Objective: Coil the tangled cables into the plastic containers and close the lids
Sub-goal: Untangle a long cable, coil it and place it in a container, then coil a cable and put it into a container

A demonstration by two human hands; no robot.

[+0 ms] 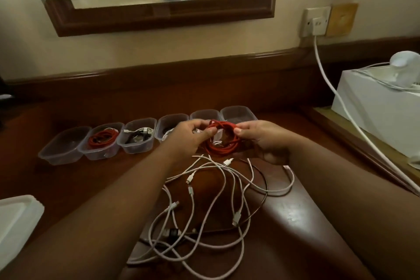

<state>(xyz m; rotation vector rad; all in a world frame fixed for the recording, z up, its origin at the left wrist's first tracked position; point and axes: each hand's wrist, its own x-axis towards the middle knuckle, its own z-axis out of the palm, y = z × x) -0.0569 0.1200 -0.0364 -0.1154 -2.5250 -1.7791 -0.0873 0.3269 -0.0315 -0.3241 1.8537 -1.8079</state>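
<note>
Two hands hold one red cable (219, 137) wound into a loop above the desk (68, 179). In the head view, the only one given, the left hand (189, 137) pinches the loop's left side between thumb and fingers (210, 130), and the right hand (261, 141) grips the right side with its fingers curled round the strands. Just beyond the fingers stands a row of six clear tubs (138, 136); the tub (236, 115) at the right end, directly behind the right hand, looks empty, as does the one at the far left (62, 145), while another red cable (102, 140) already lies coiled in the second tub from the left. Below the fingers, nearer the person, a tangle of white cables (204, 200) sprawls over the desk with a dark cable threaded through it.

To do this step well, I judge the loop should be kept tight and even, each turn lying on the last, with the free end tucked under a strand so it cannot spring apart. The coil looks about as wide as a tub, so squeezing it slightly oval before lowering it in should help. One white strand passes close under the coil; whether it is snagged I cannot tell, so check before lifting away. A pale stack at the far left (16, 223) may be the lids.
</note>
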